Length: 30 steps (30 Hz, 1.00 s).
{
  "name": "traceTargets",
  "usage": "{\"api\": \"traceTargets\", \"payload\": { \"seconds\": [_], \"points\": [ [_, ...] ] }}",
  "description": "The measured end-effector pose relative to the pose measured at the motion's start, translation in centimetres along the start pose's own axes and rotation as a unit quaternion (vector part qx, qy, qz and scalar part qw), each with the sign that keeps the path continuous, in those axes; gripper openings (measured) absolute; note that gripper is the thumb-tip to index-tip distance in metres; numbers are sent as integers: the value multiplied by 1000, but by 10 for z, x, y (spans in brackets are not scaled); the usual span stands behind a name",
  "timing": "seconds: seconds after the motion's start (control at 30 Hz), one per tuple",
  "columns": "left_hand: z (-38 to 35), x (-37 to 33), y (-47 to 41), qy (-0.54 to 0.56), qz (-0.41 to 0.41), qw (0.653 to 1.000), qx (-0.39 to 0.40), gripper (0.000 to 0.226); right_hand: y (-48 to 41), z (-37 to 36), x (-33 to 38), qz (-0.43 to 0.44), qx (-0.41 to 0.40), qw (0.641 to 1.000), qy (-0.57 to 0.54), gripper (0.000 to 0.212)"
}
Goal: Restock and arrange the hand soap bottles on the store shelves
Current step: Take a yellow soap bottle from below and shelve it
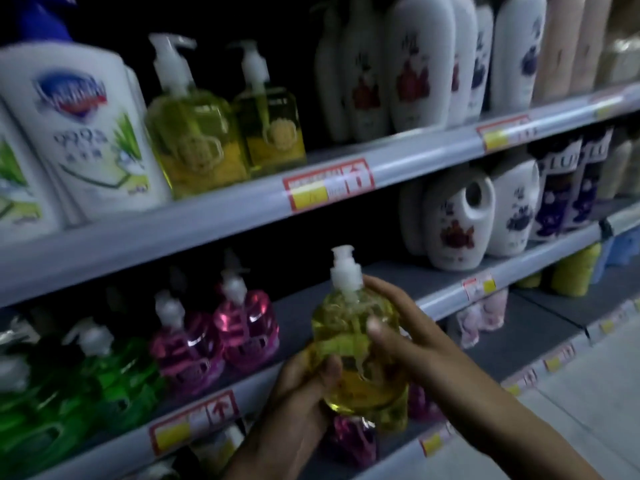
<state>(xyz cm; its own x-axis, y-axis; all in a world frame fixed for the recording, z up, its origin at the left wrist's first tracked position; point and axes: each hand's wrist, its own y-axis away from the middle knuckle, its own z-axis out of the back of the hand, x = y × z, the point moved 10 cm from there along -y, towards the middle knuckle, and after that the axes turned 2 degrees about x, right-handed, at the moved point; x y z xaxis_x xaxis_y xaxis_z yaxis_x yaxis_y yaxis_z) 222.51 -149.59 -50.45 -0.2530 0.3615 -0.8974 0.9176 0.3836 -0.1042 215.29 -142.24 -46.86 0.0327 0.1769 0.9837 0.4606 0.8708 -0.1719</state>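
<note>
A yellow hand soap bottle (356,355) with a white pump is held upright in front of the middle shelf (277,372). My left hand (304,386) grips its lower left side. My right hand (394,327) wraps its upper right side, thumb across the front. Two matching yellow pump bottles (228,133) stand on the upper shelf (214,216). Pink pump bottles (221,334) and green pump bottles (79,379) stand on the middle shelf to the left of my hands.
Large white soap bottles (90,133) fill the upper left. White lotion bottles (408,64) line the upper right, white jugs (460,223) the middle right. A gap of bare shelf lies behind the held bottle. Price tags (329,185) run along the shelf edges. Floor at lower right.
</note>
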Motion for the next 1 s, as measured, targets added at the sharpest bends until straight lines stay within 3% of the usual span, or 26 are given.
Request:
{"api": "traceTargets", "payload": {
  "seconds": [0.13,0.27,0.37,0.47,0.57,0.63,0.7,0.8,1.0],
  "points": [
    [-26,-54,-14,-215,-68,974,23,64,0,9,51,116,-16,992,39,50],
    [-55,-128,-28,-395,-182,899,-53,56,-16,28,117,243,-78,964,79,51],
    [-79,-186,-36,-548,-293,773,-131,48,-37,31,167,332,-104,927,138,60],
    [-94,-228,-41,-649,-341,645,-214,49,-68,33,204,379,-115,897,194,64],
    [-83,-268,-27,-706,-378,507,-318,45,-103,43,222,379,-110,898,197,61],
    [-61,-282,-25,-735,-355,451,-360,43,-128,51,221,355,-101,909,194,58],
    [-45,-286,-28,-766,-307,422,-375,42,-149,59,215,331,-91,920,188,55],
    [-40,-285,-33,-786,-272,415,-370,40,-178,65,196,262,-64,946,181,57],
    [-40,-287,-34,-783,-299,407,-362,39,-199,65,183,155,-35,971,181,54]
  ]
}}
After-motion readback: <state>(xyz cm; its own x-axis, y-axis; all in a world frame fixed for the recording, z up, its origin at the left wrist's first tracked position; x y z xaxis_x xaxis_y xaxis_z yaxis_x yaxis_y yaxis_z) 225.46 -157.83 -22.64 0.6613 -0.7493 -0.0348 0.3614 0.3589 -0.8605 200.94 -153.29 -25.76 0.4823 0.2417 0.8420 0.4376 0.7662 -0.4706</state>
